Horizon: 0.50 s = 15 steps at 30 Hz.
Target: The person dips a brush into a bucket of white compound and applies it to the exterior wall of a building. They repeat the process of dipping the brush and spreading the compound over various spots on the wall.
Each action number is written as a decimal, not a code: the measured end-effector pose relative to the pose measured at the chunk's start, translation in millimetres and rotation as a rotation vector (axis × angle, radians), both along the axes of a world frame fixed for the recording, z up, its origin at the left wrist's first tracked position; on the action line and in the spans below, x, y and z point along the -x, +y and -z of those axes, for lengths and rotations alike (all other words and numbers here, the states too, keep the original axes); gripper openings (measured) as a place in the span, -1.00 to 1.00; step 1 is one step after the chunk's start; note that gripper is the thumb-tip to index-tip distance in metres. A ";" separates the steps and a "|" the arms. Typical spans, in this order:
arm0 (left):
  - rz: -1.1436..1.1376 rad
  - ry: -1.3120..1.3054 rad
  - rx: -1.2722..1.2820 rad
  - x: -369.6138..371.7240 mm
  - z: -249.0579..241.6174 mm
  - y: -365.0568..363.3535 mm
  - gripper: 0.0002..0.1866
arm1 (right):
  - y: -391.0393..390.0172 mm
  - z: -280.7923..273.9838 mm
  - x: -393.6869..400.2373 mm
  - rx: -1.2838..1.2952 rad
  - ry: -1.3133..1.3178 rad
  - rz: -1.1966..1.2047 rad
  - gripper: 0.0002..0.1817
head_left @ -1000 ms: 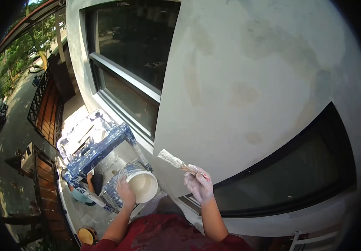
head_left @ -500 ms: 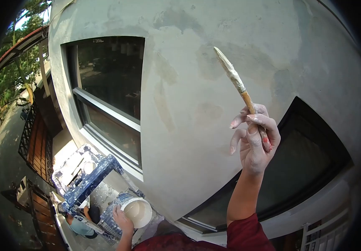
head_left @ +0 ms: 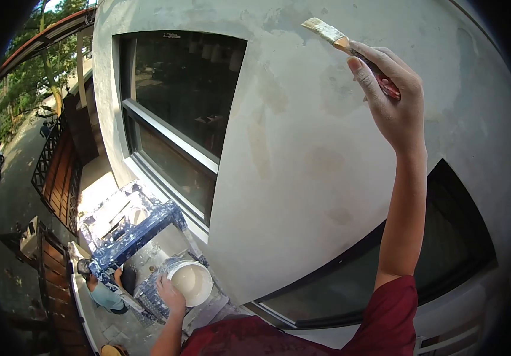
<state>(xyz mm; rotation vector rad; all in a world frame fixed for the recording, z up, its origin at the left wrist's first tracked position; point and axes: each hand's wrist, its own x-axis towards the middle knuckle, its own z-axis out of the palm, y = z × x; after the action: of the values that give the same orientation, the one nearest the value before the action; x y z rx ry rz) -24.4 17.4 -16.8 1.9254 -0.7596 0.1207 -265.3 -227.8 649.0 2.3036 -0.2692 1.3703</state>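
Raised at the upper right, my right hand (head_left: 392, 83) is closed round the handle of a paintbrush (head_left: 329, 32), whose bristles are coated white and point up and left at the wall (head_left: 303, 142). Whether the bristles touch the wall I cannot tell. Low down, my left hand (head_left: 171, 295) grips the left side of a white bucket (head_left: 209, 288) holding pale paint. The bucket is beside a paint-splattered blue stepladder (head_left: 131, 237).
A framed window (head_left: 178, 101) is left of the wall's middle, and a dark window (head_left: 445, 219) is at lower right. Below the ladder is another person (head_left: 106, 295) in a light blue top. Brown gates (head_left: 60, 184) and trees stand at left.
My right hand has moved up and right with the brush, which has turned to show its flat side. The view has shifted. My left hand remains on the bucket.
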 end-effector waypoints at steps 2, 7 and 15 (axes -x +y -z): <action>-0.017 -0.007 0.000 0.7 1.1 -3.2 -0.57 | 2.9 3.2 -1.9 -0.302 -0.102 -0.171 -0.72; -0.044 0.021 -0.031 0.7 -1.6 -3.0 -0.57 | -4.0 32.8 -16.6 -0.143 -0.091 -0.172 -0.77; -0.066 0.005 -0.015 11.7 -13.6 2.7 -0.56 | -33.3 66.9 -63.1 -0.087 0.018 -0.081 -0.77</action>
<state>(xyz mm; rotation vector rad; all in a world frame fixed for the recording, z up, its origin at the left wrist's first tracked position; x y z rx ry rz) -36.1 20.1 -3.2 1.9646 -0.6951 0.1511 -202.3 -261.1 582.1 2.4210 -0.2358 1.4021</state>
